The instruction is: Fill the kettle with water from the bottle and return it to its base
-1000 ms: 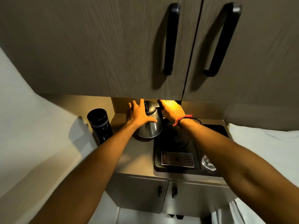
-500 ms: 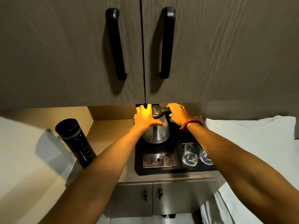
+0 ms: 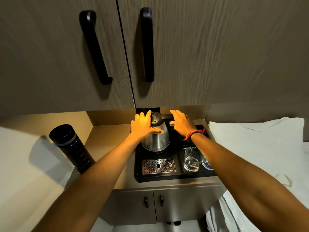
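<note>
The steel kettle [image 3: 156, 139] stands upright at the back of a black tray [image 3: 177, 178], close under the cabinet [image 3: 184, 56] edge. The left hand [image 3: 143, 125] lies flat and spread against its side and lid, gripping nothing. The right hand [image 3: 181, 123] has its grip curled loosely on the black handle [image 3: 166, 116]. Bare surface [image 3: 107, 139] lies left, up to a ribbed black bottle [image 3: 71, 146]. A perforated metal grate [image 3: 158, 166] and two glasses [image 3: 192, 159] fill the tray's front.
</note>
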